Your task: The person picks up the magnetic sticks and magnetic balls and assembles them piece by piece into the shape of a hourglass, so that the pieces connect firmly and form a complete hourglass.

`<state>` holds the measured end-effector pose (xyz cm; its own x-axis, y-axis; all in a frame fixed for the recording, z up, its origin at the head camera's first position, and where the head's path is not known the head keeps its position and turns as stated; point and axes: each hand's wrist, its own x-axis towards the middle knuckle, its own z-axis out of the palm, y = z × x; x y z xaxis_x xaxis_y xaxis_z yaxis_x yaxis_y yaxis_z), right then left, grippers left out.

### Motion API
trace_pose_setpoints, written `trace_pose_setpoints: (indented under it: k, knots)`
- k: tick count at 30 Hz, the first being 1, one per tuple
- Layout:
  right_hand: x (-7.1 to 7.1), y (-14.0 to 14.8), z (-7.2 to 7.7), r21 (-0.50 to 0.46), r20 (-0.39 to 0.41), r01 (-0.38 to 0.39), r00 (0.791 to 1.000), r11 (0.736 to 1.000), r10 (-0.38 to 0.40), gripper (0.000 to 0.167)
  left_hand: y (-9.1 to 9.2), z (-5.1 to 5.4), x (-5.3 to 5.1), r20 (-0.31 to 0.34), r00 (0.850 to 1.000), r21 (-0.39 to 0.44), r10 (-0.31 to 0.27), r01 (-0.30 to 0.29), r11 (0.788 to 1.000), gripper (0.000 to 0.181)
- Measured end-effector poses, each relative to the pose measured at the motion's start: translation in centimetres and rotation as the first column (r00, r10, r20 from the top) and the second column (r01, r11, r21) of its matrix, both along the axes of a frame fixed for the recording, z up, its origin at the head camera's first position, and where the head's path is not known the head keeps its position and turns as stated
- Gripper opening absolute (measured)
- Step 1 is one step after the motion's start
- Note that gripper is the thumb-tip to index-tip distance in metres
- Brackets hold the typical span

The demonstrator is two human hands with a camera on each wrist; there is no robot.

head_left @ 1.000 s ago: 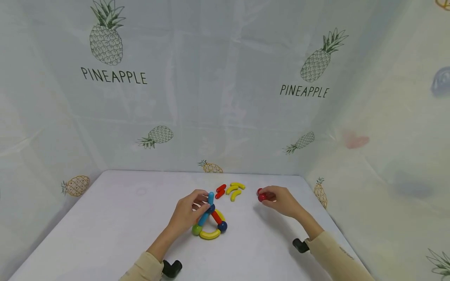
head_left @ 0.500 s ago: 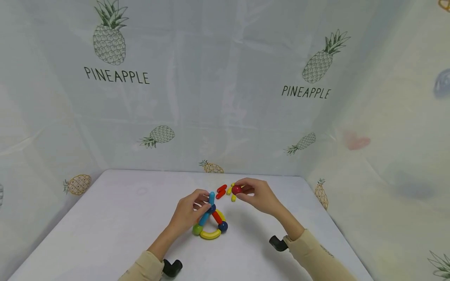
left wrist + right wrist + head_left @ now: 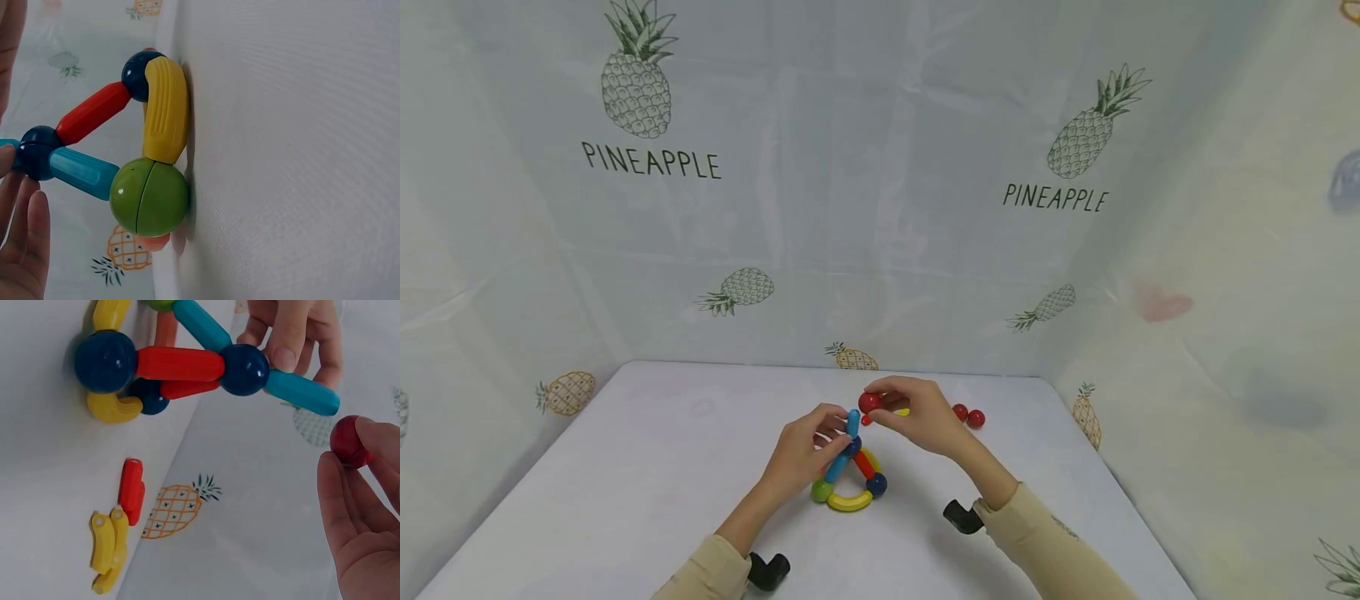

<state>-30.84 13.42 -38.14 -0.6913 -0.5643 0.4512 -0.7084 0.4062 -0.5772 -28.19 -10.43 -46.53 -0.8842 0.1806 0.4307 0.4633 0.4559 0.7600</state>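
A pyramid-like frame of magnetic building rods and balls stands on the white table, with a green ball (image 3: pixel 150 197) and a yellow curved rod (image 3: pixel 850 502) at its base. Red rods (image 3: pixel 180 363) and a light blue rod (image 3: pixel 84 172) rise to the dark blue top ball (image 3: pixel 245 369). My left hand (image 3: pixel 805 442) grips the frame around this ball and the upper light blue rod (image 3: pixel 303 392) that sticks up from it. Between thumb and fingers, my right hand (image 3: pixel 917 412) pinches a red ball (image 3: pixel 350 442), close to that rod's free end but apart from it.
Loose yellow curved rods (image 3: pixel 103 542) and red rods (image 3: pixel 131 490) lie behind the frame, partly hidden by my right hand in the head view. Two red balls (image 3: pixel 967 415) rest farther right. A pineapple-print curtain (image 3: pixel 880 208) surrounds the table (image 3: pixel 662 467).
My right hand has lifted a red ball from the right and carried it left to the frame's top, uncovering two other red balls. My left hand has stayed in place.
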Motion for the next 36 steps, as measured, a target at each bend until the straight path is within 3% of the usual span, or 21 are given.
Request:
trace_pose_setpoints:
  k: [11,23,30,36]
  knots:
    - [-0.2,-1.0,0.3,-0.016,0.041,-0.025,0.999,1.000,0.025,0.034,-0.1,0.1,0.0,0.012,1.000,0.004,-0.005,0.005,1.000,0.034]
    - [0.1,-1.6,-0.2,-0.039,0.043,0.002,0.999,0.999,0.000,0.033,-0.1,0.2,0.1,0.000,1.000,0.007,-0.022,0.022,1.000,0.033]
    - [0.2,-1.5,-0.6,-0.091,0.090,0.003,0.996,0.996,0.005,0.033,-0.1,0.1,-0.1,-0.009,1.000,-0.004,-0.004,0.004,1.000,0.037]
    - [0.3,-1.6,-0.7,-0.125,0.118,0.008,0.993,0.992,0.007,0.030,-0.3,1.1,-0.2,-0.037,0.999,0.015,0.005,-0.004,1.000,0.041]
